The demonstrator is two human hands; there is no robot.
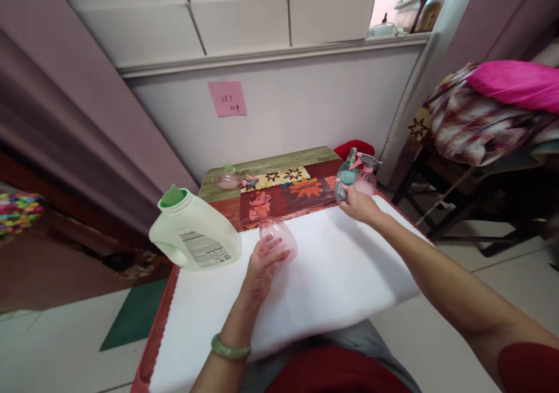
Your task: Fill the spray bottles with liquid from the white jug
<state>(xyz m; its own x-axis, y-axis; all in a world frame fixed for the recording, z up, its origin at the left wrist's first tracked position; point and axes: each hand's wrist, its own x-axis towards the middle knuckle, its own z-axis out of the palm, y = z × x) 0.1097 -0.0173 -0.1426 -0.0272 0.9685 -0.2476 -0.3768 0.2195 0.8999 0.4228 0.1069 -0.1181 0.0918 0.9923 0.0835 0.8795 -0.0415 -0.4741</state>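
Note:
My left hand [262, 265] is wrapped round a clear pink bottle [276, 234] without a top, standing on the white sheet [332, 276]. Stretched to the far right of the table, my right hand [358, 204] grips a grey trigger spray head [340, 190] beside a teal spray bottle [348, 173] and a pink spray bottle [367, 180]. To the left of my left hand stands a pale green detergent jug [196, 233] with a green cap. Another pink bottle [227, 179] sits at the far left corner, with a small spray head [250, 182] next to it.
The small table has a patterned cloth [288, 195] under the white sheet. A wall with a pink note [227, 98] rises behind it. A chair piled with clothes [484, 113] stands to the right, and a purple curtain [65, 119] hangs on the left.

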